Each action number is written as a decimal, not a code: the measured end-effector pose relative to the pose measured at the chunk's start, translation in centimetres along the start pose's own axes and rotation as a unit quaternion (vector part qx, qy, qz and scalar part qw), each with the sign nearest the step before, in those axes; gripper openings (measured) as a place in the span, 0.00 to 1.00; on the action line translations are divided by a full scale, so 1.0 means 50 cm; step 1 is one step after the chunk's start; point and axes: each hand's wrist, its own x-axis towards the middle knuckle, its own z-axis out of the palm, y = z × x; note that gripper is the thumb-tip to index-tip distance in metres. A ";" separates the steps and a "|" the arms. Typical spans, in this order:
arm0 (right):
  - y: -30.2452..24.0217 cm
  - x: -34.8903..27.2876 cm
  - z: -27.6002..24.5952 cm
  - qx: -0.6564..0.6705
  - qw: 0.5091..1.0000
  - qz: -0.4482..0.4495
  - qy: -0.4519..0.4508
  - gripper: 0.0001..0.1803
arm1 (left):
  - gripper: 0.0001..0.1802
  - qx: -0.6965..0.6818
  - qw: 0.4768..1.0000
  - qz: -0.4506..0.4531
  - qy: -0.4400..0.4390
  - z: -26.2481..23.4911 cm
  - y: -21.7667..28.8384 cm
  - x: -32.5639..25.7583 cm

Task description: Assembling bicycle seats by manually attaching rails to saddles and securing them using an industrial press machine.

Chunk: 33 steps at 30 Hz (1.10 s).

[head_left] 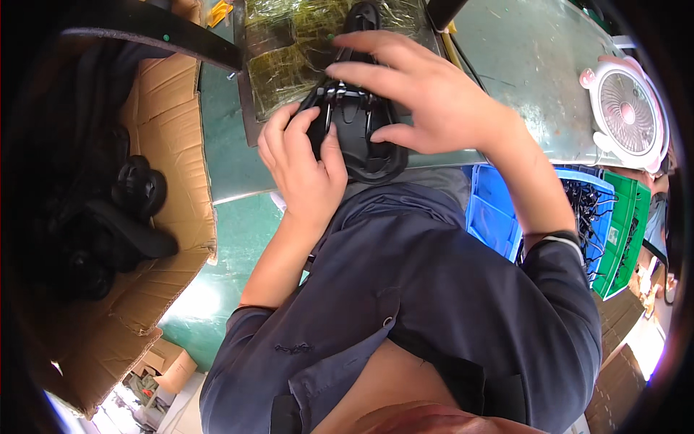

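A black bicycle saddle (pixel 354 137) lies underside up at the table's near edge, its narrow nose pointing away from me and metal rails showing along its middle. My left hand (pixel 300 152) grips the saddle's left side, fingers bent at the edge and thumb beside the left rail. Over the saddle's right side reaches my right hand (pixel 426 94), its fingers stretched out and apart across the nose. The right thumb rests by the right rail. Under the saddle's nose is a pad (pixel 285 54) wrapped in shiny clear and yellowish tape.
At left stands an open cardboard box (pixel 170 137) with black saddles (pixel 137 184) inside. A pink and white fan (pixel 627 112) is on the green table (pixel 520 79) at right. Below it are a blue bin (pixel 495 206) and a green bin (pixel 627 224) with black metal pieces.
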 end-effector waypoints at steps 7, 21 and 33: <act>-0.037 -0.062 0.052 0.044 0.980 0.158 0.112 0.21 | 0.12 -0.195 0.966 -0.144 -0.093 -0.027 -0.027 0.038; -0.017 -0.034 0.098 -0.003 0.955 0.255 0.152 0.07 | 0.06 -0.205 0.976 0.000 -0.077 -0.006 -0.066 0.040; -0.035 -0.040 0.115 -0.115 0.935 0.254 0.219 0.25 | 0.10 -0.109 0.993 0.021 -0.042 0.022 0.003 0.083</act>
